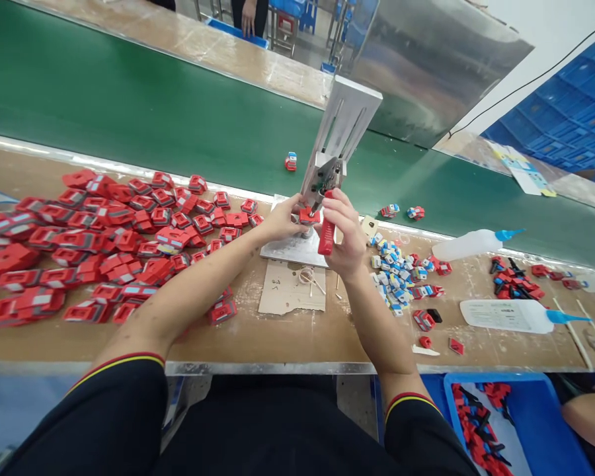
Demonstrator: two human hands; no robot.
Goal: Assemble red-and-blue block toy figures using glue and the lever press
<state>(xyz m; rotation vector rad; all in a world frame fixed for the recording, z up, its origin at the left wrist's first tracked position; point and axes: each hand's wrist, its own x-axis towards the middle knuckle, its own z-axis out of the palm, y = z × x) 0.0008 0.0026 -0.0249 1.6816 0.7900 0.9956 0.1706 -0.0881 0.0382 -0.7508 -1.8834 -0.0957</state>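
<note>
A metal toggle press (353, 109) stands upright on its plate at the bench's back edge. My left hand (282, 219) is closed on a small red part (309, 215) beneath the press head. My right hand (346, 235) wraps round the red lever handle (327, 237), which hangs down. Left of my left forearm lies a large heap of red and grey parts (119, 215). Small white, blue and yellow parts (394, 271) lie in a pile to the right of my right hand. A piece of cardboard (282, 291) lies in front of the press plate.
Behind the bench runs a green conveyor (178, 112) bearing a few small assembled pieces (290, 161). White bottles with blue nozzles (506, 316) lie at the right. A blue bin (550, 410) of red and black parts is below the bench edge. Another person's hand (248, 16) shows at the top.
</note>
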